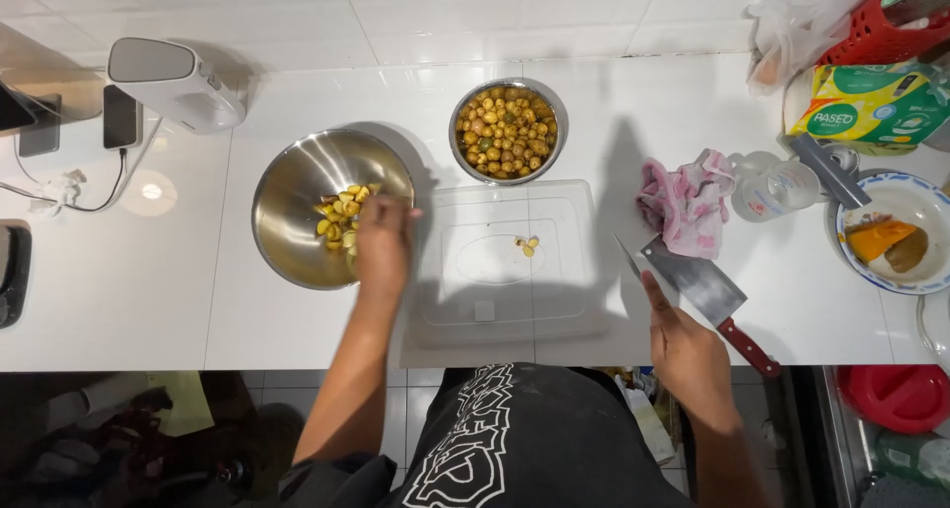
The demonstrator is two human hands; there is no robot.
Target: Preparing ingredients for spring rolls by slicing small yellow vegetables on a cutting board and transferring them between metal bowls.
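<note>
Left hand (382, 243) reaches into the large steel bowl (297, 186), fingers curled over small yellow pieces (341, 214) (grip on them cannot be told). Right hand (688, 355) rests beside the cleaver (708, 290), loosely open, holding nothing. Pieces look light, firm, likely slippery; best pinched by fingertips.

White counter (129, 300) bears two steel bowls (297, 186), clear board (505, 266), cleaver (705, 288), pink cloth (683, 201), plate (930, 276)
</note>
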